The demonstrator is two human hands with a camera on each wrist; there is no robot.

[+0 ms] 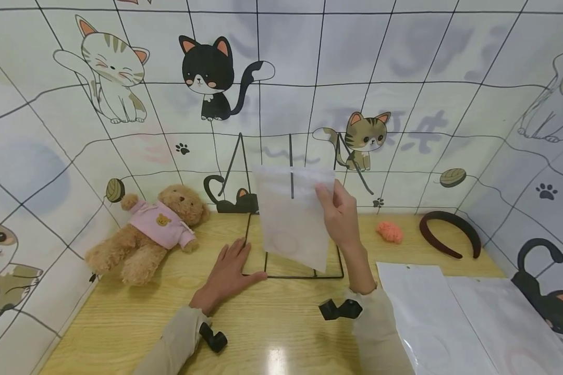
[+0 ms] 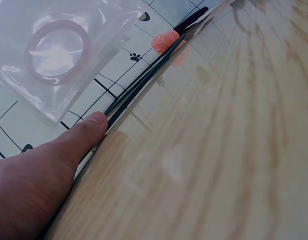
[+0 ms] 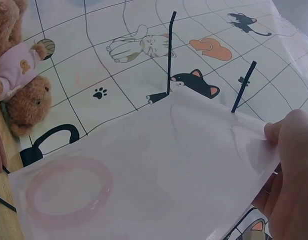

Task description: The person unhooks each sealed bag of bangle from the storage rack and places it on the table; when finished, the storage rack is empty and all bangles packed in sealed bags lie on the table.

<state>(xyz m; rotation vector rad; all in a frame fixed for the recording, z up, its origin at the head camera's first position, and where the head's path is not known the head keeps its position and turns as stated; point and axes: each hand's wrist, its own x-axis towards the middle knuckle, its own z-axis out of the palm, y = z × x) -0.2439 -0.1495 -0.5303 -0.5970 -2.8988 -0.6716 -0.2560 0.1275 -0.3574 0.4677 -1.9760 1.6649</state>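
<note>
My right hand (image 1: 340,213) holds a translucent plastic bag (image 1: 272,208) by its upper right edge, thumb on the near face. Through the plastic shows a pink ring (image 2: 29,56), bangle-like, near the bag's bottom. Behind and beneath the bag stands a black wire rack (image 1: 305,277) with several prongs. One middle prong (image 1: 290,148) overlaps the bag's top in the head view; I cannot tell whether it passes through the bag. On the table my left hand (image 1: 227,268) lies palm down with fingers spread, touching the rack's base at its left front corner.
A teddy bear (image 1: 155,229) in a pink top leans at the left. Toward the right lie a coral yarn bundle (image 1: 390,232) and a dark headband (image 1: 450,219). White plastic bags (image 1: 427,307) cover the near right of the table. A cat-print cloth (image 1: 291,62) forms the backdrop.
</note>
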